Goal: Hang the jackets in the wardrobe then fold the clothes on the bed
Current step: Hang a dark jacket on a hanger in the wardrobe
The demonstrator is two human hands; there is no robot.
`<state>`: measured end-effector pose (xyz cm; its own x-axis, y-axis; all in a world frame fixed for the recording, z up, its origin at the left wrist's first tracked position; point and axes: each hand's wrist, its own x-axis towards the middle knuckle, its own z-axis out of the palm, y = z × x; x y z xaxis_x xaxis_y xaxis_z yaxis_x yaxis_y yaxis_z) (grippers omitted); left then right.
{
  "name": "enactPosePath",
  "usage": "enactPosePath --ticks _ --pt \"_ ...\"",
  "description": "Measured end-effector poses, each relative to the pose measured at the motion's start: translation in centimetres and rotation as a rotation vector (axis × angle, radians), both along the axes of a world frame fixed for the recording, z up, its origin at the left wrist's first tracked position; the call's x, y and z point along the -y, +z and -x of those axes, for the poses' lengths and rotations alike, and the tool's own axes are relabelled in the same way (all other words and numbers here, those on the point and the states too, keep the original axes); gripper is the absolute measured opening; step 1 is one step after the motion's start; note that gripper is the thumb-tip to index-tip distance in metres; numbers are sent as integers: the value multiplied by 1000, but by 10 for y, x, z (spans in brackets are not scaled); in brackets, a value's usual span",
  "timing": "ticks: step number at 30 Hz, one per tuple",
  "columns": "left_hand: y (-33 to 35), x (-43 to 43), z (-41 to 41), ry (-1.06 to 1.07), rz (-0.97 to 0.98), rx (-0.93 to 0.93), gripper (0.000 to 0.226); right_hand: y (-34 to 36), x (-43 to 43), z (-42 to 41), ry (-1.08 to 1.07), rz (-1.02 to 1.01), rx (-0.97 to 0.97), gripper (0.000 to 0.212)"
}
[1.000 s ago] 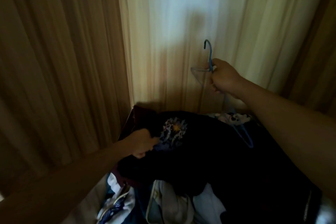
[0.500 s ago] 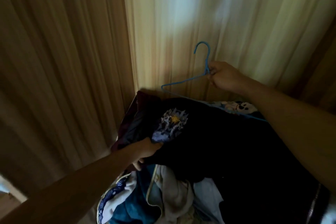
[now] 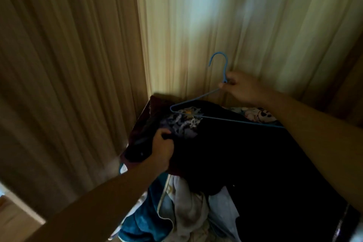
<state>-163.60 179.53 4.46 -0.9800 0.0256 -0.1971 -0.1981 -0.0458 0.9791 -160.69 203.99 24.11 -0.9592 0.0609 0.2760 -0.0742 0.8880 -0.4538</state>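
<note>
moved: blue hanger (image 3: 225, 70) now lies across the jacket (image 3: 245, 153), over its pale embroidered patch (image 3: 184, 122).
jacket: black, crumpled atop the clothes pile (image 3: 186, 208) by the curtain (image 3: 78, 65).
left grip (image 3: 163, 149): clutching jacket edge.
right grip (image 3: 241, 88): pinching hanger neck.

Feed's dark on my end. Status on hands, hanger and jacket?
Right hand grips blue hanger at its neck. Left hand grips dark jacket; hanger not yet inside it. Loose clothes piled underneath.
</note>
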Motion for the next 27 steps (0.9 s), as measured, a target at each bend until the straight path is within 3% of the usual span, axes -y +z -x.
enactPosePath --ticks 5,8,11,16,20,24,27 --pt "95 15 60 -11 307 -579 34 21 -16 -20 -27 -20 -74 38" --pt "164 17 81 -177 529 -930 30 46 -28 -32 -64 22 -148 42" --pt "237 15 94 -330 775 -1160 26 77 -37 -46 -107 -21 -231 50" --pt "339 6 97 -444 1161 -1400 27 122 -49 -59 -157 -147 -390 51" --pt "385 -14 84 -489 1362 -1537 23 142 -51 -60 -169 -126 -464 51" --pt "408 -36 71 -492 1414 -1704 20 149 -42 -56 -177 -167 -458 48" --pt "405 -56 61 -544 1283 -1752 21 148 -25 -50 -143 -244 -461 45"
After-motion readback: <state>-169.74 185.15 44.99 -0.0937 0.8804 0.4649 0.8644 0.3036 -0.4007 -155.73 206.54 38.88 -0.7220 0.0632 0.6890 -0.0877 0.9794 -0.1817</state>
